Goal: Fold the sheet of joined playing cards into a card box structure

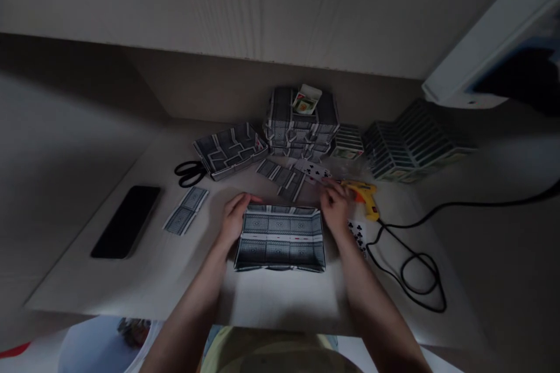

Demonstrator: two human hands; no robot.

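Observation:
An open shallow box made of patterned playing cards (280,239) lies on the table in front of me. My left hand (236,215) grips the box at its upper left corner, fingers along the back wall. Beside the upper right corner is my right hand (336,204), its fingers curled; what they hold, if anything, is too dim to make out. Just right of that hand lies a yellow glue gun (366,197). Loose cards (284,178) are spread behind the box, some face down, some face up.
Black scissors (190,173) lie by another card box (230,151). At the back stand stacked card boxes (301,125) and rows of card packs (415,143). A phone (126,222) and a card strip (186,210) are left; a black cable (420,256) loops at right.

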